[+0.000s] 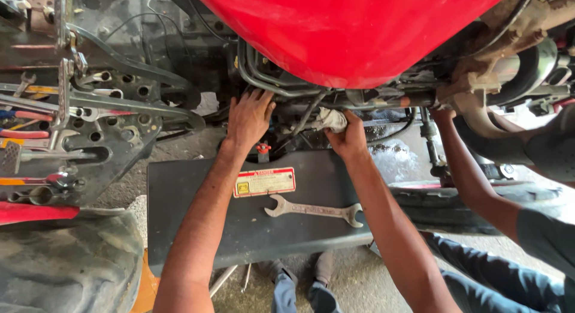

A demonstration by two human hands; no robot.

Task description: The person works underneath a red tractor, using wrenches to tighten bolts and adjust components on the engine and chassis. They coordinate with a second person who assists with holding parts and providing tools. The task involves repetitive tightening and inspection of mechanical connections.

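Rag (331,119), one, balled in right hand's (347,138) grip; left hand (248,116) flat, fingers spread; one spanner (314,210).

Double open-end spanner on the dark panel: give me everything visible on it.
The grey metal double open-end spanner lies flat on the dark grey flat panel, its length running left to right, an open jaw at each end. Its surface looks dull and worn, with raised lettering along the shank. It sits just below the red-and-white rectangular warning label, between the person's two forearms. Nothing grips it; neither hand touches it.
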